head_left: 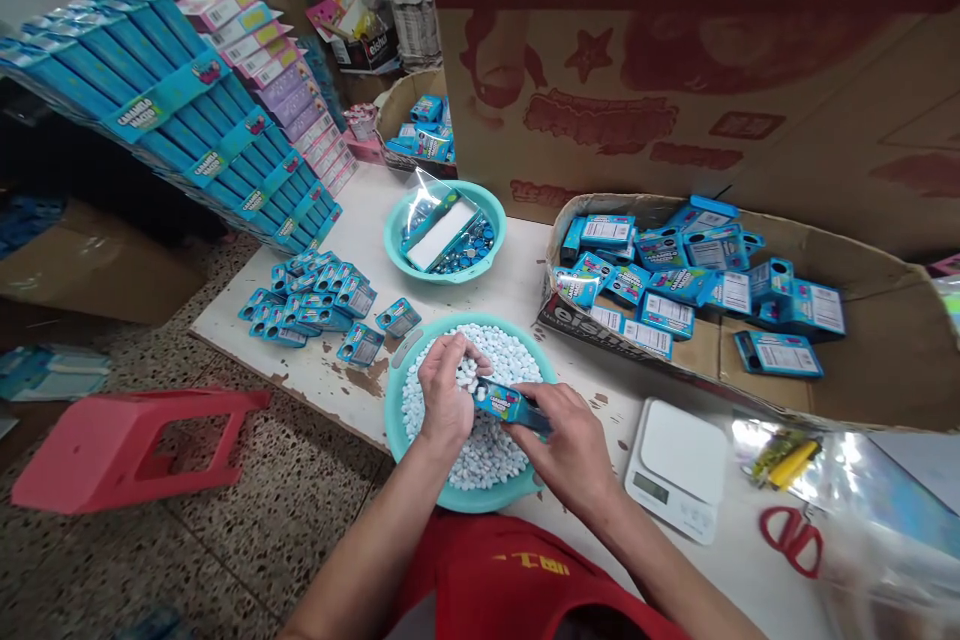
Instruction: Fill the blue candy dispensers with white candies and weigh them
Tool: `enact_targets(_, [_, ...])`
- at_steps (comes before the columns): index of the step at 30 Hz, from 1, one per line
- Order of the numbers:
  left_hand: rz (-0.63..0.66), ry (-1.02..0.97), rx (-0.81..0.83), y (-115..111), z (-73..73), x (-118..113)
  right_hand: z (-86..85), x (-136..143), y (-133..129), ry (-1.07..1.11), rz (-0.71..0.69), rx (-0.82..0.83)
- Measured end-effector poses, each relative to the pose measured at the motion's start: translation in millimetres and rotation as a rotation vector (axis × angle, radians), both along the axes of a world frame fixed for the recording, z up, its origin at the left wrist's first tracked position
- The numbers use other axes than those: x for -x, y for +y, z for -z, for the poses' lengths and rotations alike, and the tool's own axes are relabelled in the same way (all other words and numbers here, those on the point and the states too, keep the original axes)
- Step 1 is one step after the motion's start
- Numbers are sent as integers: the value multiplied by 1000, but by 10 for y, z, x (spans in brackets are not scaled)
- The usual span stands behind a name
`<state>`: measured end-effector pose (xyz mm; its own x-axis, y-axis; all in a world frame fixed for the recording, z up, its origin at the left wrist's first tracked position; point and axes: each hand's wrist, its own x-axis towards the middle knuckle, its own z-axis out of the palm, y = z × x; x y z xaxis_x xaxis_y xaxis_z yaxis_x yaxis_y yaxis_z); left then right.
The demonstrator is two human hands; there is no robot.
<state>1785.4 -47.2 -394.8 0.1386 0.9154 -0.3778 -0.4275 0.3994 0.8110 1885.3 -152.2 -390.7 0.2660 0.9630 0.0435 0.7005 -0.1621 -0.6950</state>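
Head view: over the turquoise basin [393, 410], the right hand [574, 445] pinches a blue Caramelo box [501, 401]; the left hand [446, 400], loosely curled, holds white candies [466, 376] at its opening. Loosened fingers or a tilted box could scatter them.

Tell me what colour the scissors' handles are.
The scissors' handles are red, best seen in the head view.

Speckled tile floor [180, 530]; red stool [97, 450] (tipped over); pale table [345, 375].
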Motion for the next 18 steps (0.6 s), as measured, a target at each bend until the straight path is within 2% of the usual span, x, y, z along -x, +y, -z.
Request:
enact_targets(11, [-50, 123, -94, -17, -12, -70, -37, -9, 24, 27, 36, -31])
enact_targets(18, [-49, 153, -93, -38, -86, -77, -76, -14, 17, 54, 40, -54])
